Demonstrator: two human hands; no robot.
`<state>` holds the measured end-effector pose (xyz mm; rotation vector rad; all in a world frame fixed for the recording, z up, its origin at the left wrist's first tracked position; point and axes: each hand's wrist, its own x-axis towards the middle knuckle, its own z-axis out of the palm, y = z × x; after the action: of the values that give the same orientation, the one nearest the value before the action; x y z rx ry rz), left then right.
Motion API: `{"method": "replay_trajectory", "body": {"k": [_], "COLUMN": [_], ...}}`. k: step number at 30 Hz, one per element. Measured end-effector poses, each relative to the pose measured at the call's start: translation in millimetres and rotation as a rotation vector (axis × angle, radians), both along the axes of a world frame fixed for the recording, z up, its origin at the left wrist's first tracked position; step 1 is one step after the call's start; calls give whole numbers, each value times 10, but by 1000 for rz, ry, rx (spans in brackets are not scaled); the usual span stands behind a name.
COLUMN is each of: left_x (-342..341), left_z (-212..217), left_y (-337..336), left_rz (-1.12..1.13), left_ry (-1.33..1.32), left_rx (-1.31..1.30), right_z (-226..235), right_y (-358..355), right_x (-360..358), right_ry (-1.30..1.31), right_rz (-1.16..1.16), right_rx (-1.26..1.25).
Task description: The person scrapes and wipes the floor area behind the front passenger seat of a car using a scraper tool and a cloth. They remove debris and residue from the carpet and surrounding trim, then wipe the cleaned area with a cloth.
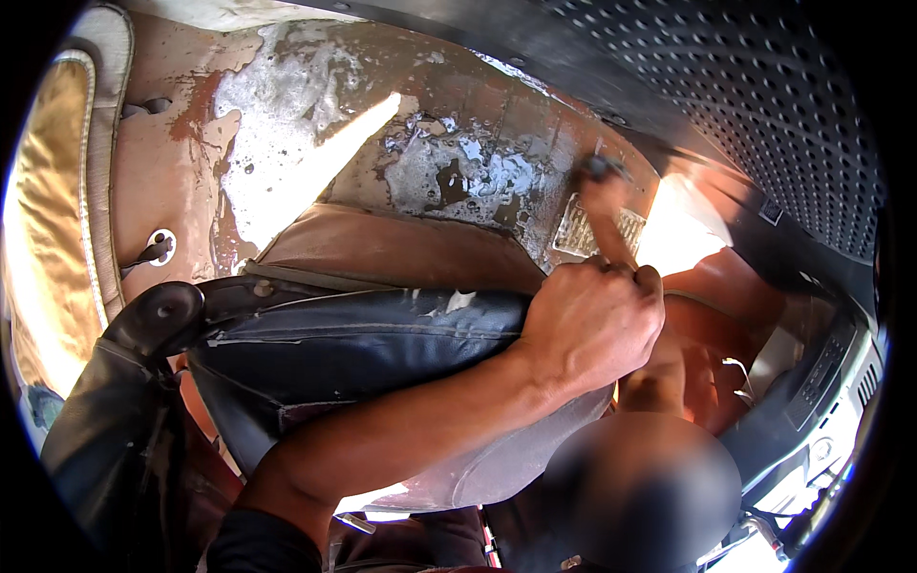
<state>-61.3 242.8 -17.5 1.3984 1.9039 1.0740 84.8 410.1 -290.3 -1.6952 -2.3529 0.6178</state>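
My left hand (594, 320) is closed in a fist at the right end of a worn black padded seat part (373, 339). Whatever its fingers may grip is hidden. Beyond it, my right hand (600, 196) reaches down to the brown floor surface (468, 100) and is smeared by motion. A small dark grey object (604, 170), its kind unclear, shows at its fingers. White suds (463, 177) lie wet on the floor just left of that hand, with more foam (277, 115) farther left. A ribbed, pale rectangular plate (576, 229) sits beside my right wrist.
A dark panel with many small holes (735, 105) slants across the upper right. At the far left stands a tan padded seat (57, 210). A round black hinge cover (167, 310) joins the black seat parts. A blurred round patch (642, 487) covers the lower right.
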Motion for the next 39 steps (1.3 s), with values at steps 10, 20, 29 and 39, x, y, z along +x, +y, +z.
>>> {"method": "replay_trajectory", "body": {"k": [10,20,29,39], "left_x": [-27,19,12,5], "left_z": [35,23,61,-17], "left_y": [38,32,48,-16], "left_rz": [34,-3,10,30], "left_ry": [-7,-15,-44,-59], "left_rx": [62,46,71,16], "right_z": [489,274,473,358], "right_y": [-749,-515,-997,-477], "right_x": [-762,49,-1517,-541], "right_ry": [279,-275,402,-569], "right_rz": [294,158,580,940], "right_rx": [-114,-186,-794,-322]}}
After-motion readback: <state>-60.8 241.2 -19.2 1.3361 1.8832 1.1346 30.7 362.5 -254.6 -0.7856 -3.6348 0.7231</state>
